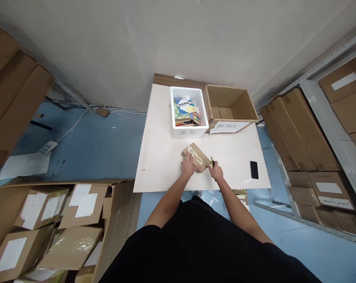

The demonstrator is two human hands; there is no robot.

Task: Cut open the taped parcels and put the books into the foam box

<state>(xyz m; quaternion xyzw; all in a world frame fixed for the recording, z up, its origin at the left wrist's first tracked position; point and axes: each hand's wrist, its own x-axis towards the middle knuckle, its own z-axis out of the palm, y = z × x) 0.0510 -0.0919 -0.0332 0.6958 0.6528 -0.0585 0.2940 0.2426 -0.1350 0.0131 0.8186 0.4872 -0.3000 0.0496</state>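
A small cardboard box [197, 155] with shiny clear tape along its top lies at an angle on the white table [157, 157]. My left hand [188, 165] holds it from the near left side, its fingers over the top and edge. At the box's right end is my right hand [215, 171], closed around a yellow and black box cutter [212, 161]. The fingers of that hand also meet the box's near right corner. Whether the blade is out is too small to tell.
Behind the box stand a white foam box [190, 133] holding books and an open cardboard carton [232, 116] with a handwritten label. A black phone [254, 170] lies at right. A big carton [122, 212] of taped parcels is at left; shelves [328, 106] with boxes stand at right.
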